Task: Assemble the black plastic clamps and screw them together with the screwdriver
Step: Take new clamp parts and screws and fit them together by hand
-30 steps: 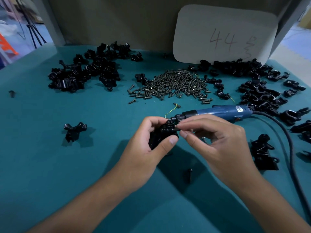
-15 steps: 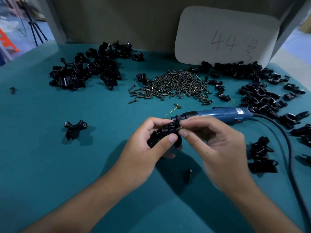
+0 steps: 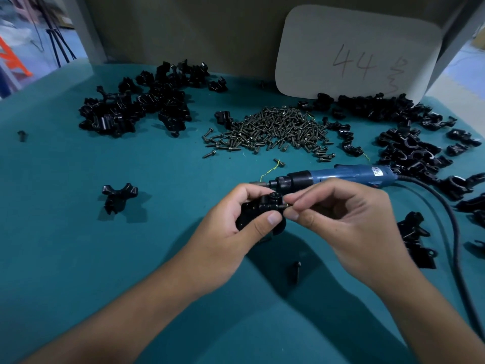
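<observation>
Teal table point(image 3: 78, 232) | hands hide clamp point(image 3: 258, 208) | screw point(image 3: 284, 206) perhaps pinched

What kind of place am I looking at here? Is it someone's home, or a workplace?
Most likely a small-parts assembly bench in a workshop or factory. Heaps of identical black clamp parts and a pile of screws cover the teal table, a corded electric screwdriver lies ready, and a card marked 44 leans behind.

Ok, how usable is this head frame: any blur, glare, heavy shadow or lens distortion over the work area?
Head view: hands and clamp at centre are sharp; motion blur only in the upper-left background; wide-angle bending shows at the edges, as on the table edge; dim, even light, no glare; soft shadows fall under the left hand and right hand, darkening the loose screw near them.
</observation>
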`<state>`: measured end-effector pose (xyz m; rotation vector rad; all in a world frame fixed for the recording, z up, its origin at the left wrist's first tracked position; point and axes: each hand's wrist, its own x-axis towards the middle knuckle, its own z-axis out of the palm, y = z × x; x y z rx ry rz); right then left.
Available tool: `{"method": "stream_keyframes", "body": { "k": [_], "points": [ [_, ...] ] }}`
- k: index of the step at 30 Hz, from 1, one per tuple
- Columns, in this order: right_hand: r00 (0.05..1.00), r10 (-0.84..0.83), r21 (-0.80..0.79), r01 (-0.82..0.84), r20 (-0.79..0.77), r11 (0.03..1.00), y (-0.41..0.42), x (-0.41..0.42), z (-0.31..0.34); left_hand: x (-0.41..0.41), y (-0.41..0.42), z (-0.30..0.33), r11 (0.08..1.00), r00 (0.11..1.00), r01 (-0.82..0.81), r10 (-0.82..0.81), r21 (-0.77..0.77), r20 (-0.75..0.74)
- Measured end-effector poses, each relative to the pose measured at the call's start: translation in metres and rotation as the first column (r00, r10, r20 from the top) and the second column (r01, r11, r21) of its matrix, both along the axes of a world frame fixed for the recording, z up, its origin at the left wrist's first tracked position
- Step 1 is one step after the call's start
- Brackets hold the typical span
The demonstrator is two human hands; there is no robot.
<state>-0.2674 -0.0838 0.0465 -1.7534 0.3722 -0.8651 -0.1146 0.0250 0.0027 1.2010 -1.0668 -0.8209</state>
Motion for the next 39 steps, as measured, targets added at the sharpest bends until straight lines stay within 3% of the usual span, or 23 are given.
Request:
{"method": "stream_keyframes", "body": {
  "k": [5, 9, 14, 21, 28, 34, 39],
  "points": [
    [1.000, 0.010, 0.160, -0.006, -0.024, 0.987, -0.002, 0.002, -0.001, 0.001, -0.001, 0.000, 1.000, 0.999, -0.015, 0.015, -0.001, 0.035],
    [0.998, -0.029, 0.157, 0.038, -0.055, 0.987, -0.001, 0.005, -0.004, 0.000, 0.000, 0.002, 0.999, 0.998, -0.033, 0.033, -0.010, 0.055],
    [0.984, -0.107, -0.057, 0.100, -0.139, 0.993, 0.000, 0.006, -0.014, -0.002, 0.000, 0.001, 0.997, 0.989, -0.078, 0.076, 0.016, 0.124],
    [0.975, -0.076, -0.188, 0.037, -0.207, 0.981, -0.004, 0.003, -0.014, 0.000, 0.000, 0.002, 0.987, 0.982, -0.160, 0.159, 0.003, 0.101],
    [0.925, -0.214, -0.532, 0.017, -0.313, 0.847, -0.004, 0.004, -0.015, -0.001, 0.002, 0.003, 0.987, 0.973, -0.160, 0.154, 0.021, 0.169],
    [0.884, -0.273, -0.583, 0.001, -0.379, 0.813, -0.003, 0.002, -0.019, -0.006, 0.003, 0.002, 0.991, 0.973, -0.127, 0.116, 0.045, 0.201],
    [0.889, -0.269, -0.542, 0.027, -0.372, 0.840, -0.001, 0.004, -0.020, -0.004, 0.001, 0.002, 0.990, 0.977, -0.138, 0.130, 0.038, 0.167]
  ]
}}
